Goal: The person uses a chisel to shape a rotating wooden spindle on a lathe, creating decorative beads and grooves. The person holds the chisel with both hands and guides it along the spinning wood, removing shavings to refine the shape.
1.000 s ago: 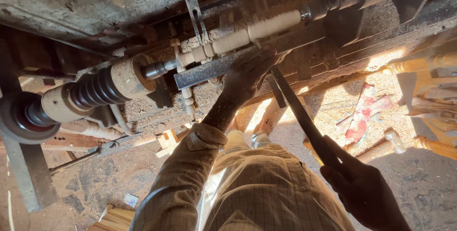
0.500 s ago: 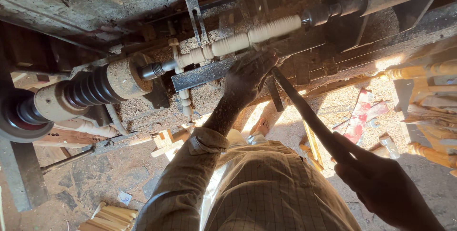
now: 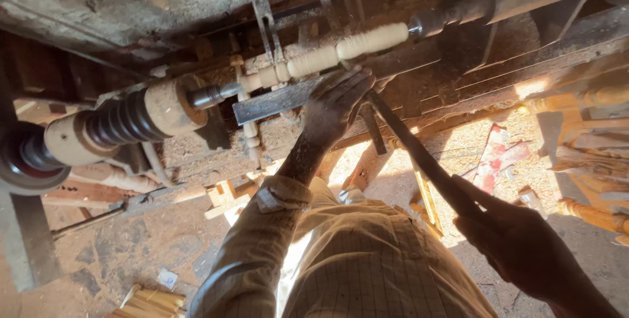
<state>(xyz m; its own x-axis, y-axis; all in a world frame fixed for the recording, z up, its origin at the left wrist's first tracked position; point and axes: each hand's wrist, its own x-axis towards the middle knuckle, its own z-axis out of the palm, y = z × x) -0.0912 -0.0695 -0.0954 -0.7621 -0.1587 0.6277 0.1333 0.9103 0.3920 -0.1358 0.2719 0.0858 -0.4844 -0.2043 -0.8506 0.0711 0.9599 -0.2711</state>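
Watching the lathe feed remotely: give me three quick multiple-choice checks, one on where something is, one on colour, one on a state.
1. Where does the left hand rest?
A. On the metal tool rest, just below the workpiece
B. On the pulley
C. On the floor

2. What colour is the turned workpiece?
A. Black
B. Pale cream
C. Red

3. How is the long chisel held?
A. Lying loose on the floor
B. Gripped at its handle end by the right hand
C. Clamped in a vise

Answers: 1 A, its fingers lie on the tool rest. 2 B, bare light wood. 3 B, the right hand closes round the handle end.
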